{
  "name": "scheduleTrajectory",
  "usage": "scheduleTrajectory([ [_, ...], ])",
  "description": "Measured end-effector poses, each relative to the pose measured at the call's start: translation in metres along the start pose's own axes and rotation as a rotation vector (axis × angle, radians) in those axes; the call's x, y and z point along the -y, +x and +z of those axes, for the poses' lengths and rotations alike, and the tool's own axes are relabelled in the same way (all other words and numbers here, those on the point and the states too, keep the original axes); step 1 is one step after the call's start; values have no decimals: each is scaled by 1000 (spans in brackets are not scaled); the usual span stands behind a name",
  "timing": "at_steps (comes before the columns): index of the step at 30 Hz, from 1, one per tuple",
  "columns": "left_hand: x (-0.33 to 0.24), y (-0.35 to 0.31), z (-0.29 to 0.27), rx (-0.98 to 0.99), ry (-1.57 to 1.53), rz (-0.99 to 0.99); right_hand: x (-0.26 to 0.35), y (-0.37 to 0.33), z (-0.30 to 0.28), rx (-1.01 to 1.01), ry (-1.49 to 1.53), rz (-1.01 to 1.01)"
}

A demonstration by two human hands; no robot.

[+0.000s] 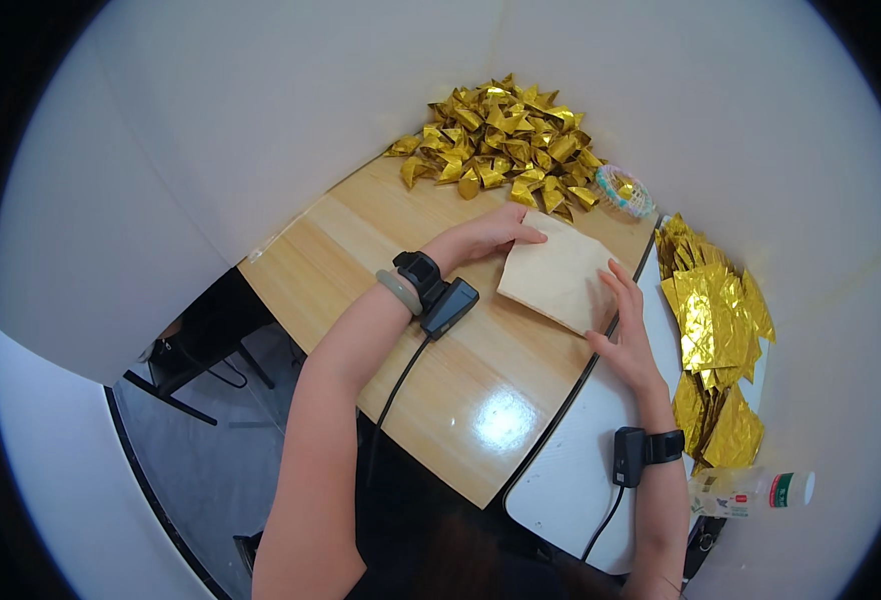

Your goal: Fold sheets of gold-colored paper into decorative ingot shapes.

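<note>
A cream-coloured, roughly square stack of thin paper sheets [557, 268] is held between my hands over the wood-grain table. My left hand [500, 230] grips its upper left corner, thumb on top and fingers underneath. At the right edge, my right hand [628, 325] is curved around the paper, with the thumb at the lower corner and the fingers at the upper one. Beyond the paper, folded gold foil pieces [505, 140] form a large heap against the wall. Flat gold foil sheets [715, 320] lie piled to the right of my right hand.
A small pastel woven basket [625, 190] sits beside the heap. The wood-grain table [360, 240] meets a white table [570, 500] along a dark edge. A clear bottle with a white cap [755, 490] is at the right. Black cables run from both wrist devices. A dark chair [205, 360] stands lower left.
</note>
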State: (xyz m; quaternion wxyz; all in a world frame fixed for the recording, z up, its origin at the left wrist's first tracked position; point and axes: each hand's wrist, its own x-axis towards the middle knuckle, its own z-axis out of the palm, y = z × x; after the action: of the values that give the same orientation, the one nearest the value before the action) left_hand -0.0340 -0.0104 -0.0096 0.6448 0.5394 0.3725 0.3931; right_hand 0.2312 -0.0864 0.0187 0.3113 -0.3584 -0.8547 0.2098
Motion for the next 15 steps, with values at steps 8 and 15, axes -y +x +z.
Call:
scheduleTrajectory([
  [8,-7,-5,7,39,54,18,5,-3,3,87,-235,-2],
  [15,-16,-12,8,-98,454,200,8,-6,5,108,-293,-50],
])
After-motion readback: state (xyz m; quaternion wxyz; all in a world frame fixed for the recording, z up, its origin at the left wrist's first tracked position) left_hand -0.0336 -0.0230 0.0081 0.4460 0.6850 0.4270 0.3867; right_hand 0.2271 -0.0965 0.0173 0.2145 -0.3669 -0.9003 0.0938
